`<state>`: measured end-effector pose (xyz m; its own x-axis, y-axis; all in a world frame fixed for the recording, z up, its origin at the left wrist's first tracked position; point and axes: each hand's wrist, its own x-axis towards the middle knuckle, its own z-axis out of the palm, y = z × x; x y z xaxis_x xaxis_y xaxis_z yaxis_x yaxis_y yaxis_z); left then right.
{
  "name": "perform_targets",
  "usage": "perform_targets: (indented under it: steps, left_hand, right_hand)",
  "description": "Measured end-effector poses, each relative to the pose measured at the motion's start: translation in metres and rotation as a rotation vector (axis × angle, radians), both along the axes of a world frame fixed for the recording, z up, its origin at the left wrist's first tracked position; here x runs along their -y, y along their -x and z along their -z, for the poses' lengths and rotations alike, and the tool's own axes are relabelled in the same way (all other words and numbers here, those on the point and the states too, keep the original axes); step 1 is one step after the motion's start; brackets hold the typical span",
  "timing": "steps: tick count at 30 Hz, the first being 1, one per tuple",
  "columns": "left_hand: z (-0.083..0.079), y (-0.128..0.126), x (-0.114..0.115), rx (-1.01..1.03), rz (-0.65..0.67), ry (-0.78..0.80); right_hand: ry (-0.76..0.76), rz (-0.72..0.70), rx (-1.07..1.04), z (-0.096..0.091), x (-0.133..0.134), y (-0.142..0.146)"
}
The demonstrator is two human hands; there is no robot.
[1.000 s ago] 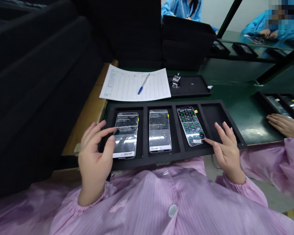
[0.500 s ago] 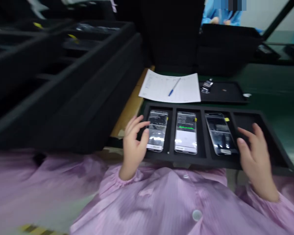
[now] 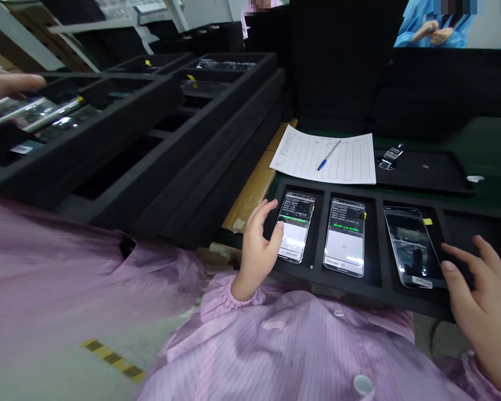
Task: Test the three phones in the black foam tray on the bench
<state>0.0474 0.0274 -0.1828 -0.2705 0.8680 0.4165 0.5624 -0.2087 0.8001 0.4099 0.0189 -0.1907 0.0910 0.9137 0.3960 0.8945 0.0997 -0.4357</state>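
Note:
A black compartment tray (image 3: pixel 317 245) lies in front of me with three smartphones in it. At the left phone (image 3: pixel 296 228), my left hand (image 3: pixel 259 245) rests by its left edge, fingers apart and thumb over the edge. This phone and the middle phone (image 3: pixel 344 236) both show text with a green line above a white area. The right phone (image 3: pixel 413 248) has a dark screen and lies tilted in its slot, with a yellow tab (image 3: pixel 428 221) beside it. My right hand (image 3: pixel 480 295) hovers near that phone's right edge, fingers spread and holding nothing.
Behind the tray lie a paper form (image 3: pixel 300 153), a blue pen (image 3: pixel 329 156) and a shallow black tray (image 3: pixel 434 172) with a small strip-like part (image 3: pixel 391 157). Stacked black foam trays (image 3: pixel 217 145) stand on the left. A co-worker's hand (image 3: pixel 8 86) reaches over them; another person (image 3: pixel 438 30) is behind.
The view has swung left, so the tray sits further right. The left phone's screen now shows a green line and a white area. Another person's hand has come into view at far left.

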Motion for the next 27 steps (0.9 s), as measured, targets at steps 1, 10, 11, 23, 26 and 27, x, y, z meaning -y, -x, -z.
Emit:
perform_targets:
  steps: [1, 10, 11, 23, 26, 27]
  left_hand:
    - [-0.001, 0.001, 0.000, -0.005, -0.001, 0.001]
    - [-0.026, 0.024, -0.069, -0.404, 0.195, 0.113]
    - [-0.027, 0.024, -0.079, -0.482, 0.215, 0.143]
    - [-0.017, 0.013, -0.102, -0.362, 0.249, 0.101]
    - [-0.023, 0.015, -0.096, -0.151, 0.254, 0.061]
    - [-0.025, 0.016, -0.092, -0.073, 0.278, 0.073]
  right_hand:
    - [0.000, -0.005, -0.002, 0.000, 0.000, 0.000]
    - [-0.005, -0.050, 0.000, 0.000, 0.000, 0.000]
    - [-0.015, -0.052, -0.004, 0.000, 0.000, 0.000]
    - [0.035, -0.485, 0.182, 0.000, 0.005, 0.002]
    - [0.019, -0.488, 0.264, 0.003, 0.005, 0.004]
    - [0.011, -0.484, 0.275, 0.004, 0.005, 0.005]
